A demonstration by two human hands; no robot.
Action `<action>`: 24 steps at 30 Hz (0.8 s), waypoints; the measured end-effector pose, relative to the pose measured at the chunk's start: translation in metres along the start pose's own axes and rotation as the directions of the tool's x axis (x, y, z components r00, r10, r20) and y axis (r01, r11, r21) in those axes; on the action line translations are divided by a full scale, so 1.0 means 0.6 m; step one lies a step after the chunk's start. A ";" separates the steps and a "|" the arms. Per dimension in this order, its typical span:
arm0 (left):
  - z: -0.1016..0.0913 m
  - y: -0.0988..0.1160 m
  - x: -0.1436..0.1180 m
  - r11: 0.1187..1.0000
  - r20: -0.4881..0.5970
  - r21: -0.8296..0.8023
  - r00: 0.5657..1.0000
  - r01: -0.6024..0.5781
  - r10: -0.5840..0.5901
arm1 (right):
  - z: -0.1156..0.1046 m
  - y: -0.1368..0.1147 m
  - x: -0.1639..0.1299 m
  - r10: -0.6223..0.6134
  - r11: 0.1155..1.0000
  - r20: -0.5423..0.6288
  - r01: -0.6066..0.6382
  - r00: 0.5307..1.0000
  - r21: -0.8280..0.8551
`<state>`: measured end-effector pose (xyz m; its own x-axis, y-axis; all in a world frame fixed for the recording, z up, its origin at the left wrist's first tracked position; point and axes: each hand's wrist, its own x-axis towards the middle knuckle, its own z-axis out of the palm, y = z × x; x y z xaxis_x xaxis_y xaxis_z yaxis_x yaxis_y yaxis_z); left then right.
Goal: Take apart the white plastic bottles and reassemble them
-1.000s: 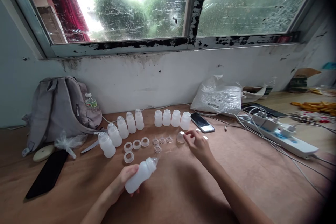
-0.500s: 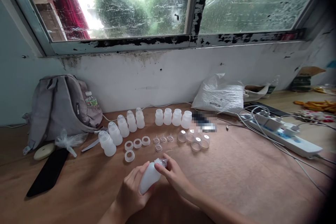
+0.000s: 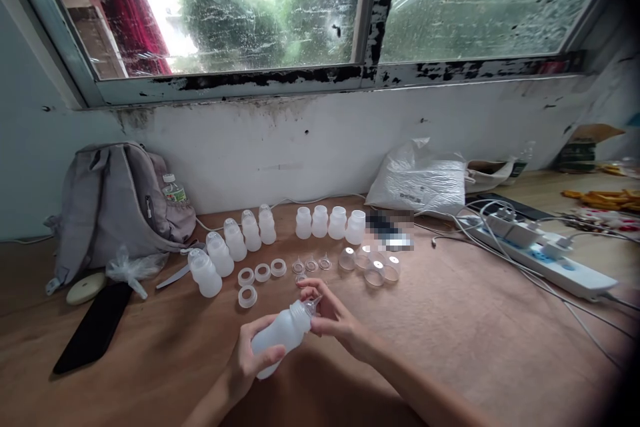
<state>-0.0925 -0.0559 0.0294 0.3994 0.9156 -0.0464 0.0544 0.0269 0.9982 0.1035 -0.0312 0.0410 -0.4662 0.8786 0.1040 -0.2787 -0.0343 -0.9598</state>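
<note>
Here the bottle [image 3: 281, 337] lies tilted, neck pointing up-right.

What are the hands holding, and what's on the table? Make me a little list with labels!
left hand: the left hand grips a white translucent plastic bottle, tilted
right hand: the right hand pinches the bottle's clear tip
behind the hands: white plastic rings, small clear nipples, clear domed caps
rows: capped white bottles on the left, open white bottles in the middle
left side: grey fabric backpack, black phone
right side: white power strip
surface: brown wooden table
</note>
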 end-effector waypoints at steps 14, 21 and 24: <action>-0.005 -0.012 0.008 0.999 -0.016 -0.011 0.999 0.045 -0.045 | -0.020 -0.010 0.002 -0.014 0.945 -0.065 -0.008 0.998 -0.327; -0.009 -0.016 0.013 0.945 0.110 -0.276 0.982 0.178 -0.152 | -0.030 -0.005 0.005 -0.090 0.948 -0.053 0.070 0.995 -0.309; -0.012 -0.017 0.013 0.935 0.113 -0.299 0.980 0.191 -0.164 | -0.033 -0.008 0.005 -0.155 0.950 -0.115 0.116 0.981 -0.290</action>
<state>-0.0964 -0.0460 0.0193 0.4855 0.8477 -0.2136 -0.1463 0.3196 0.9362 0.1197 -0.0189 0.0406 -0.3180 0.9221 0.2207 -0.0750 0.2076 -0.9753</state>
